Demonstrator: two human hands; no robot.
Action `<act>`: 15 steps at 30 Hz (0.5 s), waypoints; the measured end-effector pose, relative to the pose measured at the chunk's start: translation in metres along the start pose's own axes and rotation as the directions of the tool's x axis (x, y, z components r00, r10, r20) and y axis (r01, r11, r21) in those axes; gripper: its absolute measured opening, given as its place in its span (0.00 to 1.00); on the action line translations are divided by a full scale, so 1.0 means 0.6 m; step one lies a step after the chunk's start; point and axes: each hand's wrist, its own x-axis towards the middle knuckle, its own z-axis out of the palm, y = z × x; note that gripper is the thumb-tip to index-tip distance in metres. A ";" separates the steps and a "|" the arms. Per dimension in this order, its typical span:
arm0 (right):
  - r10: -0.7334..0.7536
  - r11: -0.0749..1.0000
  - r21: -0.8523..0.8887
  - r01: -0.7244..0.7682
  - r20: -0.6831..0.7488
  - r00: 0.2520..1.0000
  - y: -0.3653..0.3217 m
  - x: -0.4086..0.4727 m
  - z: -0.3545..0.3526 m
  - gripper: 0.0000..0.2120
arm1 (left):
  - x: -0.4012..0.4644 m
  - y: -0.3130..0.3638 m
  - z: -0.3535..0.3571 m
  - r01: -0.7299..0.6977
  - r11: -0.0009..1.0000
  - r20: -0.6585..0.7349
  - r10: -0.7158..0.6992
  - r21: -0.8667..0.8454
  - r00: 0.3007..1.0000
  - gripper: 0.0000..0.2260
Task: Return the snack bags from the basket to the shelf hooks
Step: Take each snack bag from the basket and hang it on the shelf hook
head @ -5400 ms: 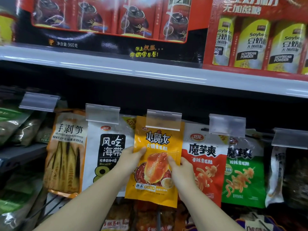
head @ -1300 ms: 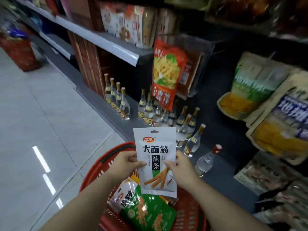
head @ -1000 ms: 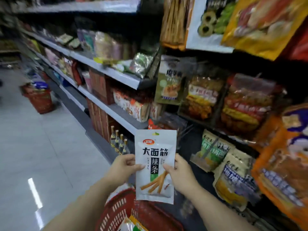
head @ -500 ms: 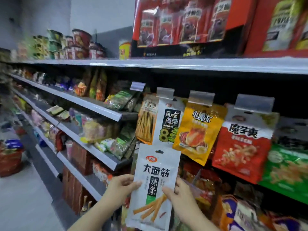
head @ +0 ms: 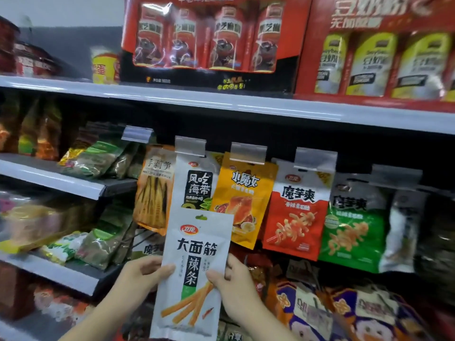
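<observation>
Both-handed: left hand (head: pixel 140 275), right hand (head: pixel 236 283) pinch white snack bag (head: pixel 194 271); bag bottom apparently cut off.

Retail shop, snack aisle. Tiered metal shelves (head: pixel 221 104) stocked with boxed goods (head: pixel 209 38); packaged snack bags (head: pixel 295 212) hung in row on hooks with clear price-tag holders (head: pixel 248 153).

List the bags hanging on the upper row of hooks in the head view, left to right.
Bamboo shoot bag → white kelp bag → yellow bag → red konjac bag → green konjac bag → silvery bag, too blurred to read.
</observation>
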 end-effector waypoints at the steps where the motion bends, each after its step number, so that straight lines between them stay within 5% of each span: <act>1: 0.007 1.000 0.014 -0.006 -0.030 1.000 -0.003 0.002 -0.001 0.14 | 0.015 0.001 0.003 -0.004 1.000 0.032 0.004 0.001 0.999 0.03; 8: 0.041 0.999 -0.001 -0.044 -0.283 0.958 -0.026 -0.025 -0.063 0.12 | 0.084 0.028 0.085 -0.081 0.996 0.242 0.072 0.029 0.968 0.01; 15: 0.018 0.996 -0.058 -0.065 -0.591 0.806 -0.028 -0.111 -0.211 0.08 | 0.072 0.053 0.273 -0.215 0.976 0.512 0.193 -0.016 0.837 0.02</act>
